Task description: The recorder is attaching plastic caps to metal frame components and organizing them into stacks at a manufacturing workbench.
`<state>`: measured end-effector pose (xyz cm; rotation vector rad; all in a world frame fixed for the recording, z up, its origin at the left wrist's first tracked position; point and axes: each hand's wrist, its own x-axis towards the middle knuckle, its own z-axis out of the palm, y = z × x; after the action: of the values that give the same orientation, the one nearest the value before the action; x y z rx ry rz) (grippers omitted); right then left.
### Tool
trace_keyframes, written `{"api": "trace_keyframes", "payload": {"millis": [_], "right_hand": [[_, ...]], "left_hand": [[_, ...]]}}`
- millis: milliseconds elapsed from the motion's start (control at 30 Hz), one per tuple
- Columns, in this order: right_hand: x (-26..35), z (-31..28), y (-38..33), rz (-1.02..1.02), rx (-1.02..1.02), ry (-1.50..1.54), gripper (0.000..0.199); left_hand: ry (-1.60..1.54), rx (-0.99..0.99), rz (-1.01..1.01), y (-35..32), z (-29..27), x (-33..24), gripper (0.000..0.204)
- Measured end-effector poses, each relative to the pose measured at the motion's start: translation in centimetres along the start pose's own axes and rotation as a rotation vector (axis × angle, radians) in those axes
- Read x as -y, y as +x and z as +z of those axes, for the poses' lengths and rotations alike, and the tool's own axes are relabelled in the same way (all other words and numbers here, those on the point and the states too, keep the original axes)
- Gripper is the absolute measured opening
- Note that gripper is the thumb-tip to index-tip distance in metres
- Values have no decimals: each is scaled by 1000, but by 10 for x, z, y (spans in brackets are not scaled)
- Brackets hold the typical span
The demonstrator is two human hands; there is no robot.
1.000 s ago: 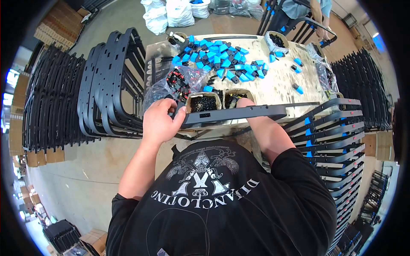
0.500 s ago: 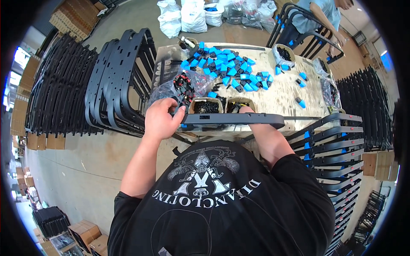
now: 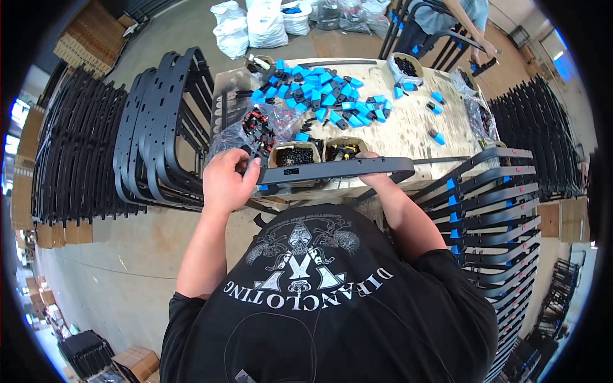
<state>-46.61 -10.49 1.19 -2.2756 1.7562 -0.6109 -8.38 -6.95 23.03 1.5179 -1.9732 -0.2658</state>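
A black metal frame [image 3: 338, 168] with a rounded right corner lies crosswise in front of me, over the near edge of the table. My left hand [image 3: 227, 182] is closed around its left end, thumb on top. My right hand [image 3: 375, 179] is under the bar near its right end. The bar hides most of its fingers, with a little skin showing above it. Just beyond stand a box of small black parts [image 3: 295, 155] and a box with a yellow-and-black tool [image 3: 345, 150]. Red-and-black small parts [image 3: 257, 124] lie on clear plastic by my left hand.
Blue-and-black end pieces [image 3: 319, 92] are heaped on the wooden table [image 3: 408, 127]. Black frames stand at left [image 3: 159, 121] and are stacked at right [image 3: 498, 210]. A container of black parts [image 3: 405, 67] sits at the far side. Another person [image 3: 440, 19] handles frames beyond the table.
My right hand has drawn back from the box with the yellow-and-black tool to beneath the bar. The bar's right end has tilted up slightly. My left hand keeps its hold. The view has shifted.
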Motion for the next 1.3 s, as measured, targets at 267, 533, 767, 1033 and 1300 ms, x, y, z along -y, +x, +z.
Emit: {"api": "trace_keyframes", "payload": {"millis": [267,533,767,1033,1300], "right_hand": [[66,-77,-32,629,152,1764,16],[82,-66,-32,754,291,1947,30],[60,-58,-60,823,360,1844,26],[39,-56,-92,960,341,1737,19],[47,-71,-106,937,305,1433,13]], "left_hand": [[-23,-9,4,-3,1,-1,20],[-107,-64,70,-7,5,2,14],[-229,-254,422,-59,-15,7,9],[-384,376,-278,-80,99,39,14],[242,776,-236,15,246,68,46]]}}
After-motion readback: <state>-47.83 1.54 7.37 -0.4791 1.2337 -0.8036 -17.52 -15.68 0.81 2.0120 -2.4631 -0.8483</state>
